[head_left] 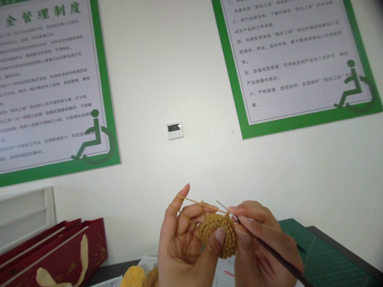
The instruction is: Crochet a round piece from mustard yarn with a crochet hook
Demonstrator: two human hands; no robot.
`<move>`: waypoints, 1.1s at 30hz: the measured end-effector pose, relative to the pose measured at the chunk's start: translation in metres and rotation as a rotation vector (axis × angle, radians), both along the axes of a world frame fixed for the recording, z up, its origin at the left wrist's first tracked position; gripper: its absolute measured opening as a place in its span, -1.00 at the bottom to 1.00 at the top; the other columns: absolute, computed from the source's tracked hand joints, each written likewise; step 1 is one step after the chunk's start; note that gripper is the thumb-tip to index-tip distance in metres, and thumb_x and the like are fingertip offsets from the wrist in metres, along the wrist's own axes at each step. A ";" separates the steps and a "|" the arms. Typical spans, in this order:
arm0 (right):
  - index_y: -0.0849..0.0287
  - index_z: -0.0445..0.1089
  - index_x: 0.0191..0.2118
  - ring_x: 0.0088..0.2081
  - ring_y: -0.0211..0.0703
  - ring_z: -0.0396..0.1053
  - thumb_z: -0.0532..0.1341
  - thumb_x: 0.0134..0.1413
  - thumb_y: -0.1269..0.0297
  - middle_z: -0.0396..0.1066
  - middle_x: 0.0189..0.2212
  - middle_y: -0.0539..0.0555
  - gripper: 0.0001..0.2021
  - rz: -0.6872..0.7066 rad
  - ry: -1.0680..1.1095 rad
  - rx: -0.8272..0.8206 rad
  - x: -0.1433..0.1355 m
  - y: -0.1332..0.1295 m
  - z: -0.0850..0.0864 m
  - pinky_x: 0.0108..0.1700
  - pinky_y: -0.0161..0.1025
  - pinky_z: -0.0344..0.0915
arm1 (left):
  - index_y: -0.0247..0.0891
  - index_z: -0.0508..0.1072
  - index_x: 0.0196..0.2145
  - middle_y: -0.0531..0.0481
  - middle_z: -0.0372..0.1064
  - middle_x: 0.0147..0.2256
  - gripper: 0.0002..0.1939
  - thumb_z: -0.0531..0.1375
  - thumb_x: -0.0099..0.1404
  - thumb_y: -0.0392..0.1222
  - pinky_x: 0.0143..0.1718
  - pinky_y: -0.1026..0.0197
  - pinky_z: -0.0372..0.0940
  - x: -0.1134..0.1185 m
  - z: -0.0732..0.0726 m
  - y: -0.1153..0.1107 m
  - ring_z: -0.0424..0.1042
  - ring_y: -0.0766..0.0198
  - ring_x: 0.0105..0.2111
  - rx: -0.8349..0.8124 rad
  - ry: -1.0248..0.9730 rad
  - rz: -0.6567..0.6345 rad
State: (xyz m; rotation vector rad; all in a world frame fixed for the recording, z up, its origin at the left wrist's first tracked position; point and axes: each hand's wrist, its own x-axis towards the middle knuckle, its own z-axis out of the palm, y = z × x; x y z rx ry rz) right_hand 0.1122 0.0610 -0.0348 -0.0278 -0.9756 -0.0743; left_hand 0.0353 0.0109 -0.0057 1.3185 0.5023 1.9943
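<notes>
A small round crochet piece [220,231] in mustard-brown yarn is pinched in my left hand [182,247], the thumb pressed on its front. Yarn [197,201] of the same colour winds around my raised left index finger and stretches across to the piece. Between the thumb and fingers of my right hand [266,239] is a crochet hook [263,245] with a dark handle. Its thin metal tip points up and left, just above the top edge of the piece, where the yarn runs close to it.
Yellow yarn [133,276] and brown yarn [152,277] lie below my left hand, near printed papers [226,271]. Dark red gift bags [60,255] stand at the left. At the right lies a green cutting mat [323,251]. Behind is a white wall with green-framed posters [242,127].
</notes>
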 end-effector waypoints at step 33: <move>-0.02 0.37 -0.22 -0.33 -0.18 0.34 0.25 0.27 0.18 0.46 -0.38 -0.04 -0.94 0.796 -0.105 -0.041 0.004 -0.009 0.015 -0.30 -0.19 0.30 | 0.00 0.54 0.00 0.16 0.54 -0.57 -0.36 0.52 -0.05 -0.35 -0.31 0.27 0.51 0.003 0.001 0.008 0.52 0.24 -0.39 0.247 -0.113 0.149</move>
